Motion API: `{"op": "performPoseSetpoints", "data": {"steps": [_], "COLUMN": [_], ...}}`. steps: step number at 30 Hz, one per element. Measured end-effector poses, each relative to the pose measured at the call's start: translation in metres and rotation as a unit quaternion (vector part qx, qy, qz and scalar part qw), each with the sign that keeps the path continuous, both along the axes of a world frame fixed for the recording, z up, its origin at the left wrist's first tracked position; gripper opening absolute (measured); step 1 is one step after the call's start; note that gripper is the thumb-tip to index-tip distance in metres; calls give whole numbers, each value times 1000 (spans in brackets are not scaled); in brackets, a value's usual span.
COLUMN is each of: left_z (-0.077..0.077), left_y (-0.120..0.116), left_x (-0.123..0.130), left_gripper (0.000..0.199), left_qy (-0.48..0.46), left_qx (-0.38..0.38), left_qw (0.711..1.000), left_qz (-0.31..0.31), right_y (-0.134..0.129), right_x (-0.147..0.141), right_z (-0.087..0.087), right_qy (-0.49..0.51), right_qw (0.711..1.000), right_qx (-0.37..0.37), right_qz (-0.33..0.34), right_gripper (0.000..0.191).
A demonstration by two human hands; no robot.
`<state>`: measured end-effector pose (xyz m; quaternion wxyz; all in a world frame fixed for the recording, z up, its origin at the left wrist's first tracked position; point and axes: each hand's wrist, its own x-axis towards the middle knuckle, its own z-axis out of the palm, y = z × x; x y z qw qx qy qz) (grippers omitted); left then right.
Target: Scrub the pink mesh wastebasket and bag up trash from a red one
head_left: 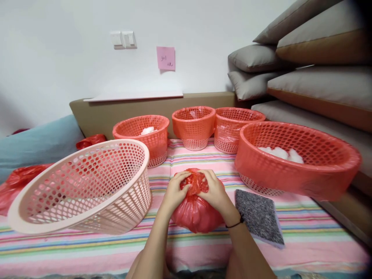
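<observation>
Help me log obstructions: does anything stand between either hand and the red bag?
Nothing visible does: the left hand and right hand are both on the red bag, at its gathered top. The pale basket stands left and the gray cloth lies right, neither in between.

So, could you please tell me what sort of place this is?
Probably a room in a home, perhaps a bedroom or living room, though I cannot be sure. The stacked grey-and-brown fabric cushions, the light-blue fabric cushion and the pink multicoloured-striped cloth suggest it.
</observation>
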<state>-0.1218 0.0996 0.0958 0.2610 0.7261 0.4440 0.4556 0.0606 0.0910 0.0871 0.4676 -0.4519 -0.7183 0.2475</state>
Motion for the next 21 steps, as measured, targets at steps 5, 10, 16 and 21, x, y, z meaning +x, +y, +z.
{"op": "performPoseSetpoints", "data": {"steps": [5,10,16,21], "left_z": [7,9,17,18], "left_y": [-4,-6,-7,-4], "left_x": [3,13,9,1], "left_gripper": [42,23,25,45], "left_qy": [-24,-71,-74,-16], "left_qx": [9,9,-21,18], "left_qw": [1000,997,997,999], "left_qz": [4,41,1,-35], "right_y": [-3,-10,-11,-8], "right_x": [-7,-18,-27,-26], "right_z": [-1,7,2,-1], "right_qy": [-51,-159,-256,-221], "right_qw": [998,985,956,965], "right_qx": [2,-28,-12,-19], "right_qz": [22,-60,-145,-141], "right_gripper": [69,42,31,26]}}
